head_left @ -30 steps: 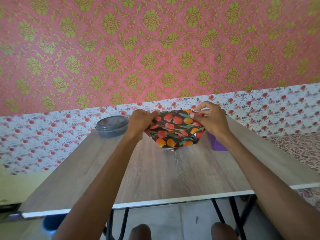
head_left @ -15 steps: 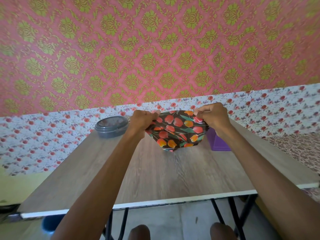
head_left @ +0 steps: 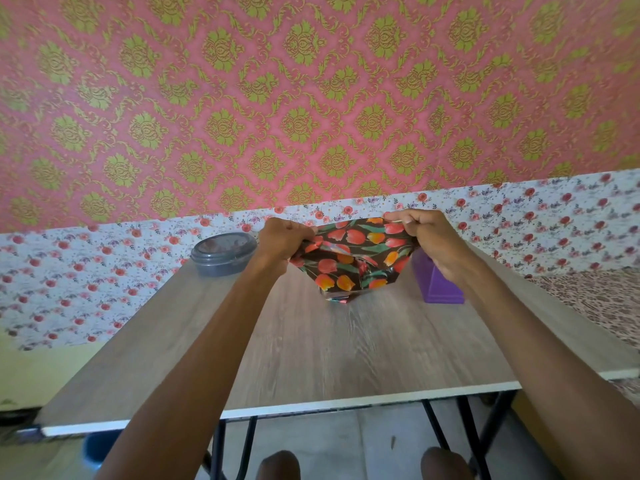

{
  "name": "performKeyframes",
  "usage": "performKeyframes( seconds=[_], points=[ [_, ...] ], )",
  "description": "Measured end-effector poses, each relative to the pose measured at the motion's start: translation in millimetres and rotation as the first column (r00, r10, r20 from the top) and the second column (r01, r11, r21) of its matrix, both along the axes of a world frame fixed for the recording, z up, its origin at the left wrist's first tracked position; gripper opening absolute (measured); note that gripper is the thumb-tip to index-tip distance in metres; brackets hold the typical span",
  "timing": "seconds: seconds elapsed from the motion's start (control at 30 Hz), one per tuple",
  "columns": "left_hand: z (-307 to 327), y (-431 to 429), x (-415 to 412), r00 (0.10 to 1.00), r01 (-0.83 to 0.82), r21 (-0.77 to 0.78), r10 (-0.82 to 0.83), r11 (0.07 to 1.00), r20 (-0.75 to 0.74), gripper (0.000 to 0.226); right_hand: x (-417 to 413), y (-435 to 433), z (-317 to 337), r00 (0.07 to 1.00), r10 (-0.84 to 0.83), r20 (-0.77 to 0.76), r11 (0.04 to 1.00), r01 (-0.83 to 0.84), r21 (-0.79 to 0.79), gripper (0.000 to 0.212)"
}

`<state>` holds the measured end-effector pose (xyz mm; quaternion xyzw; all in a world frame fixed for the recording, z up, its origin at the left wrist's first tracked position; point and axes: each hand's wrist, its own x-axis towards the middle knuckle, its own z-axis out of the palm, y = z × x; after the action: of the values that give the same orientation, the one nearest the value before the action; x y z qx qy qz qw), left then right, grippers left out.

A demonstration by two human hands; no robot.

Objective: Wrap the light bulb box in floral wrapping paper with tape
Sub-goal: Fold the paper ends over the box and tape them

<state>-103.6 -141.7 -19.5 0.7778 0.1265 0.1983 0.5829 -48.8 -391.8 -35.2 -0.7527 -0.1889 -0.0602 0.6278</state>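
The left hand [head_left: 280, 242] and right hand [head_left: 427, 237] each pinch an upper edge of the dark tulip-printed wrapping paper [head_left: 349, 258], drawing it taut over the hidden box at the wooden bench's [head_left: 346, 348] far middle, probably to crease a fold.

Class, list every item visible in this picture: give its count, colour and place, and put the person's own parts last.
wrapping paper: one, dark with red and orange tulips, far middle of table
lidded tub: one, grey, table's far left
block: one, purple, right of paper
table: one, wood-grain, white edge
wallpaper: two bands, pink-green above, white floral below
knees: two, bottom edge
left grip: one hand, pinches paper's left edge
right grip: one hand, pinches paper's right edge
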Motion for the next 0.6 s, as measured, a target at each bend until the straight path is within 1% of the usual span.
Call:
performKeyframes(
  seconds=[0.07,0.1,0.17,0.23,0.27,0.3,0.33,0.37,0.43,0.5,0.53,0.6],
  points=[
    [0.5,0.6,1.2,1.0,0.009,-0.04,-0.008,0.999,0.029,0.009,-0.1,-5.6,-0.2,0.975,0.198,-0.103,0.97,-0.179,0.167,0.034],
    [0.8,0.8,1.2,0.998,0.01,-0.066,-0.007,0.998,0.054,0.008,-0.7,-8.7,-1.1,0.944,0.309,-0.119,0.929,-0.273,0.248,0.034],
    [0.6,0.6,-2.5,0.994,0.071,-0.142,-0.058,0.987,0.09,0.007,0.2,-14.9,-7.5,0.869,0.484,-0.106,0.838,-0.425,0.341,0.044],
    [-3.3,1.4,-8.8,0.97,0.234,-0.213,-0.212,0.949,0.121,0.027,3.1,-20.8,-16.6,0.809,0.579,-0.101,0.779,-0.513,0.361,0.061],
    [-7.4,3.5,-11.2,0.944,0.324,-0.217,-0.299,0.921,0.14,0.04,4.8,-22.4,-20.8,0.805,0.584,-0.101,0.781,-0.525,0.338,0.068],
    [-12.6,5.9,-13.4,0.916,0.397,-0.201,-0.374,0.896,0.144,0.053,5.2,-22.7,-23.7,0.819,0.565,-0.095,0.802,-0.519,0.294,0.073],
    [-18.2,8.4,-15.0,0.891,0.452,-0.184,-0.432,0.872,0.142,0.063,6.7,-21.1,-25.7,0.856,0.51,-0.086,0.844,-0.478,0.244,0.075],
    [-23.2,10.1,-17.1,0.868,0.494,-0.171,-0.474,0.852,0.146,0.067,6.5,-17.8,-25.4,0.902,0.426,-0.069,0.891,-0.405,0.204,0.073],
    [-32.0,12.1,-17.3,0.84,0.538,-0.12,-0.519,0.834,0.16,0.074,8.9,-7.9,-23.9,0.978,0.206,-0.01,0.967,-0.202,0.155,0.069],
    [-35.3,10.4,-14.1,0.861,0.494,-0.031,-0.483,0.869,0.159,0.075,14.8,2.6,-24.5,0.999,-0.013,0.048,0.992,0.006,0.127,0.064],
    [-35.6,8.7,-11.5,0.888,0.431,0.0,-0.424,0.902,0.176,0.07,17.6,7.6,-26.1,0.992,-0.099,0.075,0.988,0.089,0.123,0.06],
    [-33.4,4.7,-5.2,0.937,0.25,0.049,-0.254,0.967,0.239,0.053,20.1,16.3,-28.1,0.962,-0.219,0.159,0.972,0.203,0.115,0.052]
  ],
)
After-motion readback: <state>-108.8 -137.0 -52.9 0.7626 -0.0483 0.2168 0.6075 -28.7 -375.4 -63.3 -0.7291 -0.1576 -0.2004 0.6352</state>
